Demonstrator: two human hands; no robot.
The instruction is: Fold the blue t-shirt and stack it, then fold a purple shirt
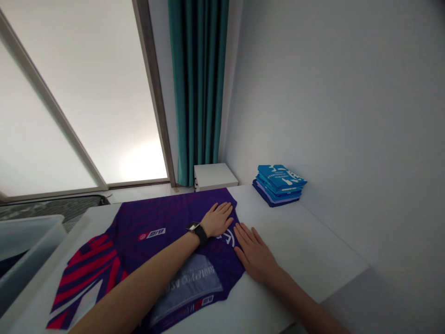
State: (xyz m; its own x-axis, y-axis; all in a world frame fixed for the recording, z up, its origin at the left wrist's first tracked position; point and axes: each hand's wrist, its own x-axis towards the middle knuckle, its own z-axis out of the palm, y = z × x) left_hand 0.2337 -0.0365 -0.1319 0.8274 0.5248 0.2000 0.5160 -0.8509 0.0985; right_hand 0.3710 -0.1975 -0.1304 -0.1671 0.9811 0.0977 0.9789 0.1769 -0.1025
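Observation:
A purple sports shirt (149, 232) with red stripes lies spread on a white table (306, 236). My left hand (218, 219), with a black watch on its wrist, rests flat on the shirt's far right part. My right hand (253, 253) lies flat beside it, fingers together, pressing the shirt's right edge against the table. Neither hand grips anything.
A stack of folded blue shirts (280, 184) sits at the table's far right by the wall. A small white cabinet (213, 176) stands behind the table under a teal curtain (198, 88). A pale bin (24, 250) is at the left.

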